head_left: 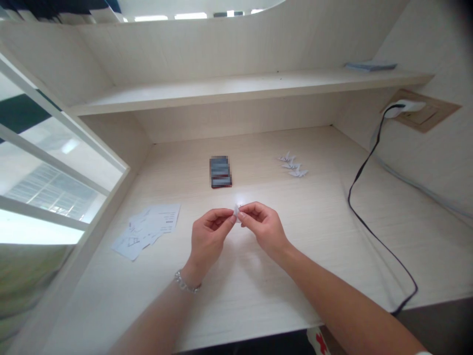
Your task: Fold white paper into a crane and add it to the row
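Between my two hands, over the middle of the desk, is a small piece of folded white paper (237, 211). My left hand (210, 231) pinches its left side between thumb and forefinger, and a bracelet circles that wrist. On the other side, my right hand (264, 227) grips the paper with thumb and fingertips, covering part of it. Several small folded paper cranes (291, 165) stand in a row farther back, to the right. Printed white paper sheets (151, 226) lie overlapping to the left of my left hand.
A dark, pixelated rectangular object (220, 171) lies behind my hands. Down the right side of the desk (318, 222) runs a black cable (364, 224) from a plug at the wall socket (428, 116). A shelf (240, 91) spans the back, and a barred frame (55, 153) borders the left.
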`<state>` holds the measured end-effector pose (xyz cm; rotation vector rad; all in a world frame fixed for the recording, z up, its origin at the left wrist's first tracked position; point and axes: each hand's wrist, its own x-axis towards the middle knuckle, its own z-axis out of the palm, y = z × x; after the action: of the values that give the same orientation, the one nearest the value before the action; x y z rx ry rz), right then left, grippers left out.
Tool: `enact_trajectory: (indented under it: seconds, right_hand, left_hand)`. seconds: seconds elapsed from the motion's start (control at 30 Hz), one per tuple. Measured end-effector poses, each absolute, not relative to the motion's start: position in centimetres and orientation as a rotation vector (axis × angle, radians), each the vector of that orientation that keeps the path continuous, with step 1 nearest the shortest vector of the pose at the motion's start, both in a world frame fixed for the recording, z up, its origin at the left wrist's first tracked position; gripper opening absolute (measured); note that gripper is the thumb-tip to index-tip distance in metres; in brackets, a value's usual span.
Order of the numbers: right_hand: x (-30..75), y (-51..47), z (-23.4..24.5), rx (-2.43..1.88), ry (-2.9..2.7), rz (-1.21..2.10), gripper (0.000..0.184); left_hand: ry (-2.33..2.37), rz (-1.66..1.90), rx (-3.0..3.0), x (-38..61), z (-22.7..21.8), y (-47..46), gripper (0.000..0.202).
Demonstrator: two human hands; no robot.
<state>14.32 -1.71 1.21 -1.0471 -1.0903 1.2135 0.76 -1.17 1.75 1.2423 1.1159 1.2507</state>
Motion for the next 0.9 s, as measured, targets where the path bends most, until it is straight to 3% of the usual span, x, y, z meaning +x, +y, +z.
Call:
enact_trajectory:
  seconds: [0.17, 0.43, 0.9]
  right_hand:
    - [14.2, -2.0, 1.2, -1.128, -1.158, 1.051, 0.016]
    - [13.9, -3.1, 2.2, -1.150, -1.350, 0.797, 0.008]
    - [14.2, -2.9, 2.5, -1.091, -1.437, 0.815, 0.012]
  left_hand:
    - [1.020, 1.215, 1.143, 0.7, 1.3, -1.0, 0.027]
    - [0.902, 1.200, 1.127, 0.6, 0.9, -1.0, 0.017]
    - [0.968, 1.254, 1.322, 0.5, 0.9, -0.9, 0.011]
